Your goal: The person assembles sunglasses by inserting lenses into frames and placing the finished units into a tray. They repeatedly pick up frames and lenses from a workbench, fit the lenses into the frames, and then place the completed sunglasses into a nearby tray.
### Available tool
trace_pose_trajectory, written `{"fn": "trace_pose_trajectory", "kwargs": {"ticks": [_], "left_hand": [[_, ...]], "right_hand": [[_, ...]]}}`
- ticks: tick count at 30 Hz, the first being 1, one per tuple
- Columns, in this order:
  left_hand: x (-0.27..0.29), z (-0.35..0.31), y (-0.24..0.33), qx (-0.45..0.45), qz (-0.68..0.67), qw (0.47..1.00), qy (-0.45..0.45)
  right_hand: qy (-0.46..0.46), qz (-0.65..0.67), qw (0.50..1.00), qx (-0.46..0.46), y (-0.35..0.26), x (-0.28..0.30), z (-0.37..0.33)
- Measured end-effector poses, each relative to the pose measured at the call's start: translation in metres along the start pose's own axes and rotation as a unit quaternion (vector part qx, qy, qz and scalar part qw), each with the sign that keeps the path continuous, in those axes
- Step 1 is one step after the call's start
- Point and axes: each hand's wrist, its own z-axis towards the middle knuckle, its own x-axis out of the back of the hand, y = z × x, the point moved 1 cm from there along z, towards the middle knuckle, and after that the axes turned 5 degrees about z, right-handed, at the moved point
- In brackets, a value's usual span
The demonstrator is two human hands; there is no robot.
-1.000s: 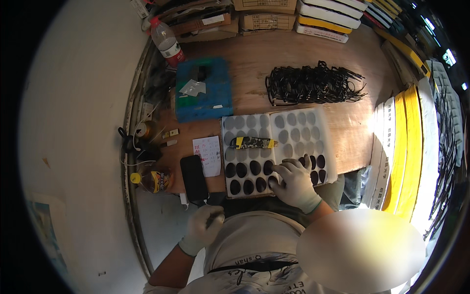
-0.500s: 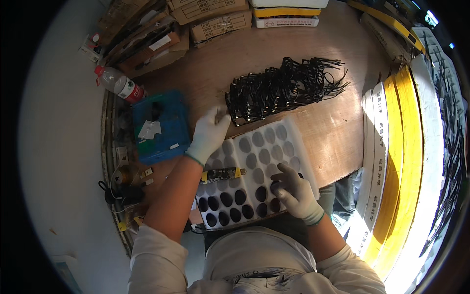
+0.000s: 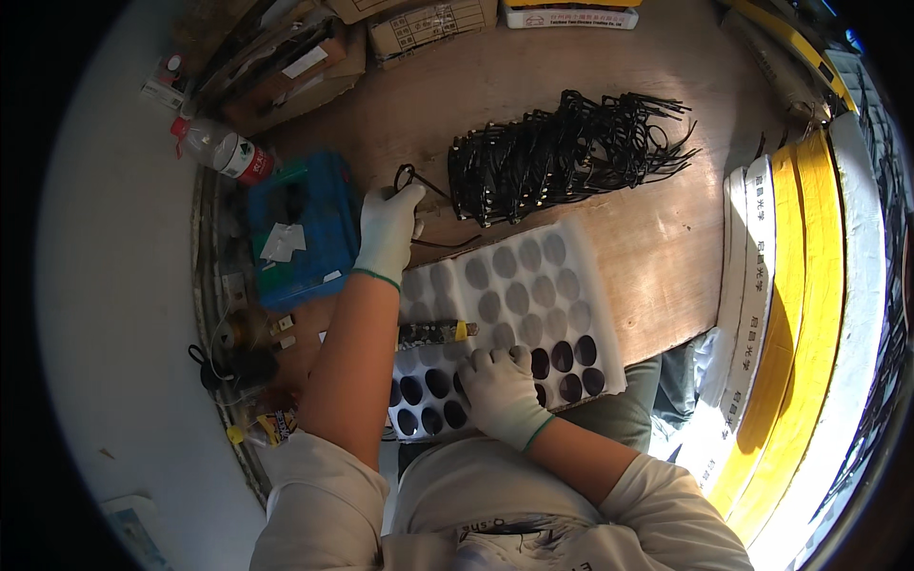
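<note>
My left hand [image 3: 387,228], in a white glove with a green cuff, is closed on a thin black glasses frame [image 3: 407,178], which sticks out on both sides of the fingers. Just right of it lies a long pile of similar black glasses frames [image 3: 547,162]. In front of me a white tray [image 3: 609,366] bears rows of oval lenses. The near lenses [image 3: 563,357] look dark, the farther ones grey under a pale sheet [image 3: 571,252]. My gloved right hand [image 3: 500,395] rests over the near rows with curled fingers; whatever they hold is hidden. A dark patterned tool [image 3: 428,334] with yellow bands lies across the sheet.
A blue bin [image 3: 333,214] with paper scraps stands left, beside a red-capped bottle [image 3: 224,152]. Cardboard boxes [image 3: 433,33] line the back. Tall white and yellow stacks [image 3: 785,276] rise at the right. Cables and small items [image 3: 252,366] crowd the left edge.
My left hand has drawn away from the pile to the left and now holds a glasses frame. My right hand has moved left over the near lenses, its fingers more curled.
</note>
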Motion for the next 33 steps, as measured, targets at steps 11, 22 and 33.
{"fn": "trace_pose_trajectory", "kwargs": {"ticks": [11,22,33], "left_hand": [[0.054,-0.169,0.008,-0.309,0.103,0.945,0.013],[0.094,-0.334,-0.062,-0.369,0.172,0.899,-0.163],[0.106,-0.333,-0.073,-0.329,0.175,0.918,-0.132]], "right_hand": [[0.027,0.13,0.987,0.087,-0.007,0.03,-0.054],[0.249,0.446,0.859,0.013,-0.083,0.082,-0.103],[0.195,0.501,0.843,0.021,-0.092,0.076,-0.074]]}}
